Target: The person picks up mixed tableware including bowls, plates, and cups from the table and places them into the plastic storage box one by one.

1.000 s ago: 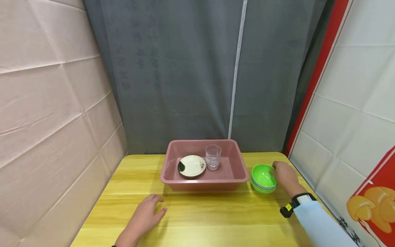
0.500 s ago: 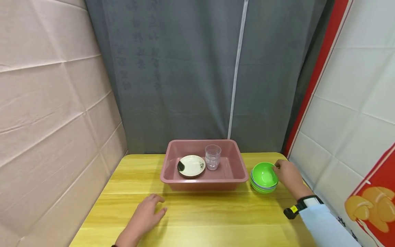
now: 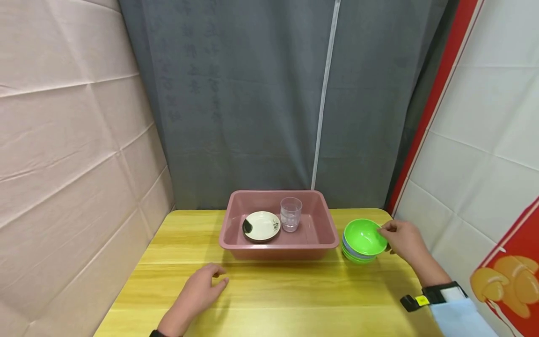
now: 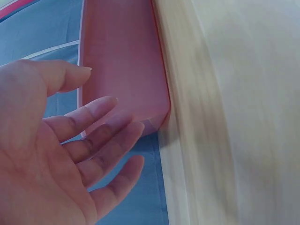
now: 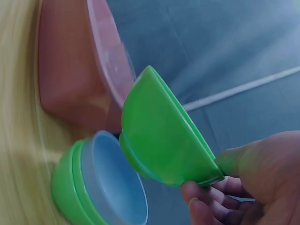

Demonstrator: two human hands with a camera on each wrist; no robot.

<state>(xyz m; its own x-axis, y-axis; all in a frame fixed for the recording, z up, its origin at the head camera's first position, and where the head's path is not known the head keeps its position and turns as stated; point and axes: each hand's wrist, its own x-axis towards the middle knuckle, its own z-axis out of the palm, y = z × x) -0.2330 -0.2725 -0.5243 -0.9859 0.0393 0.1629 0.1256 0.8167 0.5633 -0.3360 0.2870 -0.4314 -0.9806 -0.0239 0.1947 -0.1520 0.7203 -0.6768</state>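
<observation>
My right hand [image 3: 405, 239] pinches the rim of a green bowl [image 5: 161, 131] between thumb and fingers. The bowl is tilted and lifted off a stack of bowls. Below it in the right wrist view, a blue-grey bowl [image 5: 117, 178] is nested in green bowls [image 5: 68, 187] on the table. My left hand [image 3: 200, 292] hovers at the front left of the table, fingers relaxed and holding nothing. In the left wrist view its palm shows, with the pink basin [image 4: 124, 56] beyond the fingertips.
The pink basin [image 3: 278, 253] stands at the table's back middle, left of the bowls. In it are a cream plate [image 3: 263, 226] with a dark patch and a clear glass [image 3: 291, 214]. A grey curtain [image 3: 244, 103] hangs behind; a white wall panel [image 3: 476, 154] stands close on the right.
My right hand has raised the top green bowl off the stack and shifted it slightly right, showing the blue-grey bowl beneath. My left hand has barely moved.
</observation>
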